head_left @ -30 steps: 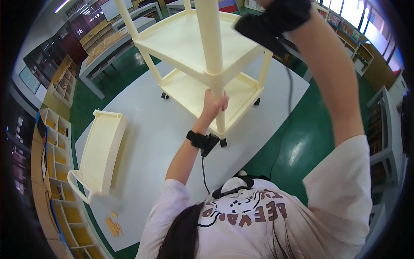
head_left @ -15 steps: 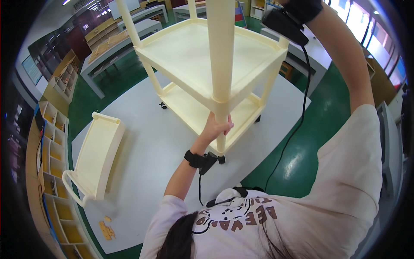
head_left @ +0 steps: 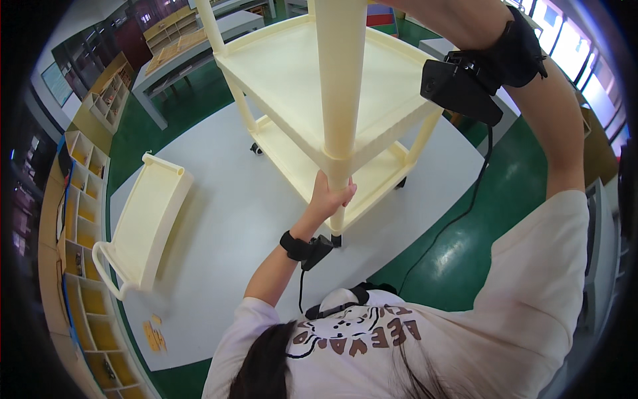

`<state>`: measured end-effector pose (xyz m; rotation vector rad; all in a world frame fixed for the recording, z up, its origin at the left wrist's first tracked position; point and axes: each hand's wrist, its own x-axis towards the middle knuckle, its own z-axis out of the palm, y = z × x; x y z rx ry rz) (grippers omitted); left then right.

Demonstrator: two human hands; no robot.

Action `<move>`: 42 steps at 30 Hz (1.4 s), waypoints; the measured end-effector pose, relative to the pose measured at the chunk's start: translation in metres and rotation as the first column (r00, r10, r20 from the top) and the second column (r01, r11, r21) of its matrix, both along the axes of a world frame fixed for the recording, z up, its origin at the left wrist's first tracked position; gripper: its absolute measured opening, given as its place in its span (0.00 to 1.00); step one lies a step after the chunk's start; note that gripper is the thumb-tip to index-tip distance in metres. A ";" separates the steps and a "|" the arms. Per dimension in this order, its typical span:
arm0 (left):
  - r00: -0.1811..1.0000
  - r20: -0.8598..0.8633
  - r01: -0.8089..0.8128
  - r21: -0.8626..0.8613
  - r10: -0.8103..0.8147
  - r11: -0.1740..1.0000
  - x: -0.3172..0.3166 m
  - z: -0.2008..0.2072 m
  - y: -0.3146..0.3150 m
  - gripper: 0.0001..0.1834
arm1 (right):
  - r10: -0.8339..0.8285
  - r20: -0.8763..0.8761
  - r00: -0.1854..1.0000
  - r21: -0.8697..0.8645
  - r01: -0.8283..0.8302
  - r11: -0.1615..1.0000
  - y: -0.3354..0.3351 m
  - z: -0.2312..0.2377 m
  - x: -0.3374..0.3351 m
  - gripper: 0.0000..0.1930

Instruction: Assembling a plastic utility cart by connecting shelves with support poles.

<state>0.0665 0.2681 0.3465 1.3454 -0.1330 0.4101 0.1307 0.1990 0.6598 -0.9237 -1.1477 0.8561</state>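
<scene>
A cream plastic utility cart (head_left: pixel 279 80) with tray shelves and round corner posts stands on a grey-white table. My left hand (head_left: pixel 330 195) wraps round the nearest post, just below the upper shelf in view. My right arm reaches up across the top right toward the upper part of that post. Only the back part of my right hand (head_left: pixel 442 20) shows; its fingers lie beyond the top edge. A separate cream tray (head_left: pixel 149 226) with a curved handle rests on the table at the left.
Several small yellowish wooden pieces (head_left: pixel 155 334) lie at the table's (head_left: pixel 212 266) near left edge. Black cables hang from my wrist devices. Low shelving (head_left: pixel 86 253) runs along the left; other tables (head_left: pixel 179 50) stand behind, on a green floor.
My right arm has come lower and further left over the cart, so its wrist device sits lower in view. My left hand keeps its hold on the post. The view has shifted slightly.
</scene>
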 end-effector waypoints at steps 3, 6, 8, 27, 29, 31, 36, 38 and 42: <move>0.999 0.013 -0.041 0.006 0.041 0.999 0.000 0.004 -0.002 0.04 | -0.014 0.083 0.996 0.081 0.007 0.997 -0.016 -0.002 -0.013 0.07; 0.997 0.015 -0.076 0.004 0.076 0.997 0.000 0.008 -0.003 0.04 | -0.055 0.075 0.996 0.112 0.046 0.993 -0.007 -0.005 -0.008 0.07; 0.997 0.018 -0.081 0.003 0.081 0.997 -0.002 0.008 -0.001 0.06 | -0.076 0.180 0.981 0.208 0.038 0.977 0.017 -0.004 0.007 0.07; 0.993 0.026 -0.113 0.031 0.112 0.993 0.005 0.014 -0.008 0.09 | -0.647 0.067 0.759 0.301 0.603 0.739 0.009 -0.010 -0.030 0.06; 0.996 0.014 -0.088 0.019 0.088 0.996 0.007 0.015 -0.010 0.09 | -0.668 0.062 0.742 0.304 0.623 0.720 0.006 -0.010 -0.028 0.06; 0.996 0.003 -0.091 0.027 0.091 0.995 0.005 0.013 -0.008 0.09 | -0.638 0.110 0.762 0.281 0.592 0.755 0.008 -0.008 -0.022 0.07; 0.996 -0.091 0.000 0.105 0.010 0.994 -0.010 0.019 0.011 0.05 | -0.385 0.393 0.835 0.252 0.305 0.918 0.003 -0.005 -0.010 0.11; 0.978 -0.155 0.166 0.167 -0.141 0.972 -0.005 0.028 0.009 0.05 | -0.264 0.549 0.793 0.223 0.165 0.961 -0.014 0.001 -0.004 0.14; 0.938 -0.294 0.264 0.265 -0.183 0.927 -0.008 0.044 0.016 0.06 | -0.210 0.602 0.770 0.190 0.117 0.975 -0.007 0.014 0.021 0.19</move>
